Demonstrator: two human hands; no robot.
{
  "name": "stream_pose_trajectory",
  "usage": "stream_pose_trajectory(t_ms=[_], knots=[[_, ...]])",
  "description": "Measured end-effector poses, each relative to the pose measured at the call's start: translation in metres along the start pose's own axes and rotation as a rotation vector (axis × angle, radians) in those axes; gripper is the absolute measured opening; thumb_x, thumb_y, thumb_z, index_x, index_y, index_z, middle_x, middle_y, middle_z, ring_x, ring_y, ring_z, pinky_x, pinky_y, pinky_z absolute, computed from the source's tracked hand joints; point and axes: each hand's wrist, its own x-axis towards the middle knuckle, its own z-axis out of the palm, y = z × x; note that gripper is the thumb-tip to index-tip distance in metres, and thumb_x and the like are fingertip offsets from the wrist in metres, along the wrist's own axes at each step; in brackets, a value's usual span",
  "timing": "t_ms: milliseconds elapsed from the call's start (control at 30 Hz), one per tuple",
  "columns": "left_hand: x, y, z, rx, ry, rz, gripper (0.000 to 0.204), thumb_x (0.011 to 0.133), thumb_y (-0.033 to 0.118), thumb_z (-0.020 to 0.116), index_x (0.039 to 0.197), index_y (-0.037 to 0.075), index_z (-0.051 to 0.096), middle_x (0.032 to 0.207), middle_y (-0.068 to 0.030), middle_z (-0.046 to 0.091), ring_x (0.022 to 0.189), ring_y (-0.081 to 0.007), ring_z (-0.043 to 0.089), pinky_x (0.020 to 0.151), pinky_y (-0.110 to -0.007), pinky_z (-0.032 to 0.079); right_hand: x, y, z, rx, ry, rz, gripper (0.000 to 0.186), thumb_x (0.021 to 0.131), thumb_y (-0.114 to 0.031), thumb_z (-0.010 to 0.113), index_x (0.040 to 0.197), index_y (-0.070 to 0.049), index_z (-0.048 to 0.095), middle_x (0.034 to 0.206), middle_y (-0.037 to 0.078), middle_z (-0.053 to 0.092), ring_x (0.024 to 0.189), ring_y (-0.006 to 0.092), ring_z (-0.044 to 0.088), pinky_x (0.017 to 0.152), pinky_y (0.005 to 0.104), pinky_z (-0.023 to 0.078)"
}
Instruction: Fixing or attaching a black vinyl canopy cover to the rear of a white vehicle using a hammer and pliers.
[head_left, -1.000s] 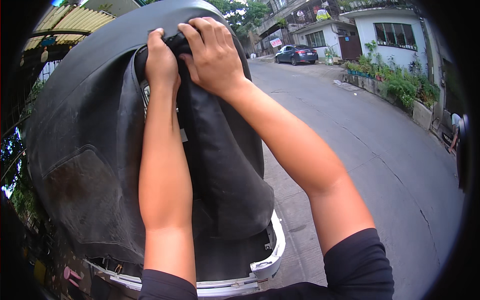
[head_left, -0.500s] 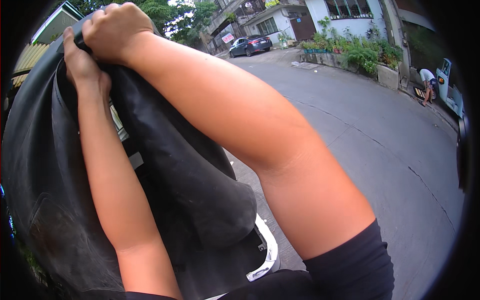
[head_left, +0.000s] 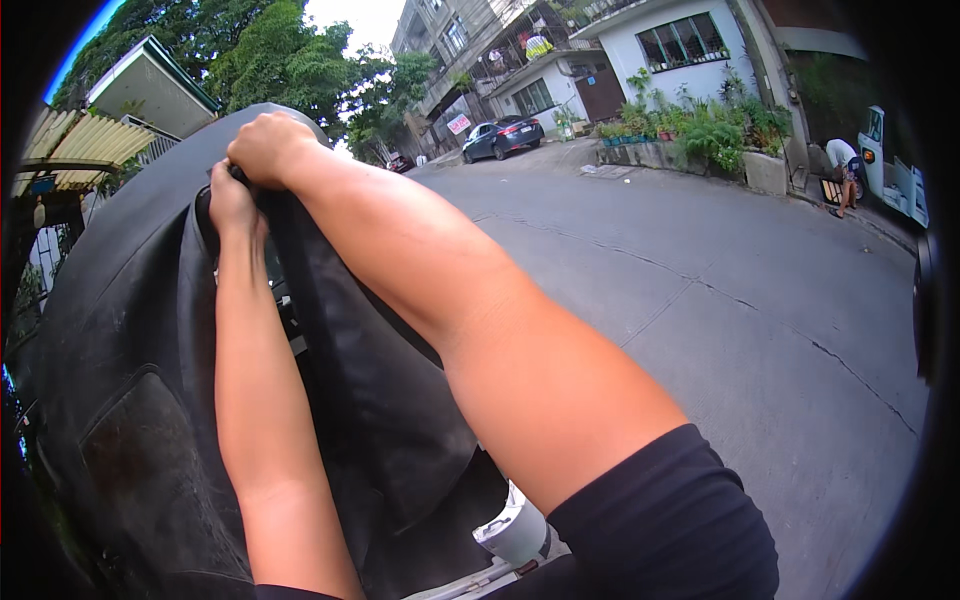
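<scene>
A large black vinyl cover [head_left: 110, 300] with a seamed panel drapes over a frame on the left. High on its edge, my left hand [head_left: 233, 205] is closed on the cloth. Just above and right of it, my right hand [head_left: 272, 148] is a fist gripping the same edge, and its fingers wrap out of sight. Below the hands the cover parts into a dark opening, where small pale parts show between my forearms. A loose black flap [head_left: 400, 440] hangs beside my right forearm. Under the flap, near my lap, is a curved white part [head_left: 512, 528].
A grey road [head_left: 640, 240] with cracks runs along the right. Across it are a dark parked car [head_left: 502, 137], potted plants [head_left: 715, 135] and a white house. At far right a person [head_left: 843, 165] bends beside a light blue vehicle [head_left: 895, 180]. A corrugated roof [head_left: 85, 138] stands left.
My view has tilted up, showing more trees and sky. Both hands, still gripping the cover edge, sit lower and farther right in the picture. The hanging flap has shifted left.
</scene>
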Motion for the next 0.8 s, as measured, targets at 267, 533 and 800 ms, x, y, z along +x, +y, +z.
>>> stream_pose_trajectory(t_ms=[267,533,800], knots=[[-0.069,0.034,0.037,0.006,0.121,0.019,0.036,0.104,0.032,0.05,0.114,0.002,0.067,0.103,-0.0078,0.07,0.094,-0.0171,0.068,0.083,-0.032,0.055,-0.02,0.003,-0.014,0.026,0.163,-0.133,0.028,0.079,-0.023,0.071,0.103,-0.011,0.077,0.102,0.017,0.076,0.096,0.035,0.075,0.085,0.0467,0.059],[-0.088,0.028,0.035,0.266,0.147,0.002,0.057,0.1,0.044,0.054,0.125,-0.006,0.064,0.117,-0.011,0.066,0.105,-0.0156,0.062,0.093,-0.03,0.048,-0.052,-0.004,0.005,0.019,0.286,-0.047,0.033,0.077,-0.024,0.074,0.104,-0.006,0.069,0.105,0.017,0.072,0.102,0.0358,0.07,0.085,0.049,0.056],[-0.053,0.023,0.01,0.22,0.13,0.052,0.059,0.099,0.044,0.057,0.128,-0.007,0.061,0.119,-0.0153,0.068,0.102,-0.0213,0.067,0.098,-0.029,0.048,-0.237,-0.141,0.019,0.453,0.446,0.38,0.095,0.064,-0.032,0.092,0.143,-0.01,0.044,0.135,0.025,0.041,0.125,0.0432,0.042,0.102,0.0556,0.036]])
